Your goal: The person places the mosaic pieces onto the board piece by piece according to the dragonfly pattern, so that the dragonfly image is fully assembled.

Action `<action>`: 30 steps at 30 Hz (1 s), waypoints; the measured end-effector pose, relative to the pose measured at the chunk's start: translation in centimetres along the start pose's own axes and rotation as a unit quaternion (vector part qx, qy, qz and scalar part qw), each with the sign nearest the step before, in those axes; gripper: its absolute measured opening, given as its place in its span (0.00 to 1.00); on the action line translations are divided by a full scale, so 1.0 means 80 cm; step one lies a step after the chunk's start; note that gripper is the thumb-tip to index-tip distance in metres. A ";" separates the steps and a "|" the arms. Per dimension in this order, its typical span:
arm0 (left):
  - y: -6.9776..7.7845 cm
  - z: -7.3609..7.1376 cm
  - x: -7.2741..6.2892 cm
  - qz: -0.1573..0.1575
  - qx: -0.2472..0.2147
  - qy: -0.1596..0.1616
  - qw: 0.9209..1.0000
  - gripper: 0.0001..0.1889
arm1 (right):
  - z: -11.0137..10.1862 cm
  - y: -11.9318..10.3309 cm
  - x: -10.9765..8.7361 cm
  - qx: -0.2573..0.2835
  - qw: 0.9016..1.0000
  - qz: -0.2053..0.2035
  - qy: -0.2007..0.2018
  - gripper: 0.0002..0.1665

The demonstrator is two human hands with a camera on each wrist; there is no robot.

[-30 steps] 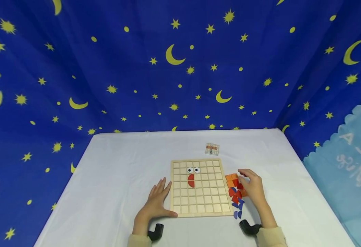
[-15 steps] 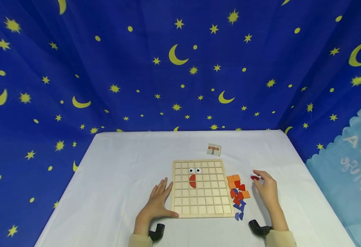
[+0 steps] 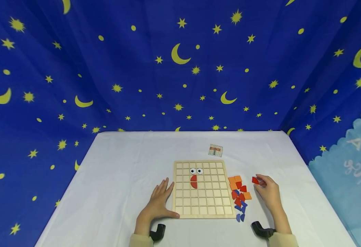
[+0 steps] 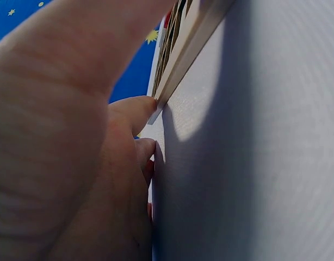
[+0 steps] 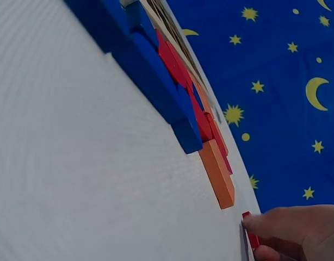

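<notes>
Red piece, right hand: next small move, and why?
I'd probably carry the red piece left toward the wooden board: the right hand pinches it right of the loose pieces; the board holds two red pieces but is mostly bare, and the left hand touches its edge.

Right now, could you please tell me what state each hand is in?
Left hand: open, touching the edge of the wooden grid board.
Right hand: closed, pinching a red puzzle piece.

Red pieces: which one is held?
The red piece pinched by the right hand, off to the right of the loose pieces; the other reds lie among those or on the board.
</notes>
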State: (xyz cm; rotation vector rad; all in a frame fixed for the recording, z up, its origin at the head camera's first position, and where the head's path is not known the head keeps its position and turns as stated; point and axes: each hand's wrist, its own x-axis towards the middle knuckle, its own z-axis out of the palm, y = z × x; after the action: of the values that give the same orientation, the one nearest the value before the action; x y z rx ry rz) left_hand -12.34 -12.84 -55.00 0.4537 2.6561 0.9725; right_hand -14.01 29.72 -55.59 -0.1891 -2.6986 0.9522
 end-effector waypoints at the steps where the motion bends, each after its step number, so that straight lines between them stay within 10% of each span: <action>1: 0.000 0.000 0.000 -0.001 -0.001 0.000 1.000 0.66 | 0.001 0.001 0.000 -0.001 1.000 -0.001 0.000 0.22; 30: -0.002 -0.001 0.000 0.001 0.007 0.000 1.000 0.66 | 0.018 -0.032 0.001 0.051 0.997 -0.058 0.016 0.19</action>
State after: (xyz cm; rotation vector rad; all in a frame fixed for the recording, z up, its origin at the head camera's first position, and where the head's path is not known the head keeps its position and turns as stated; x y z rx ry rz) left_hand -12.41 -12.94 -55.05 0.4588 2.6651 0.9561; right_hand -14.59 26.89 -55.02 -0.0263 -2.5921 1.0376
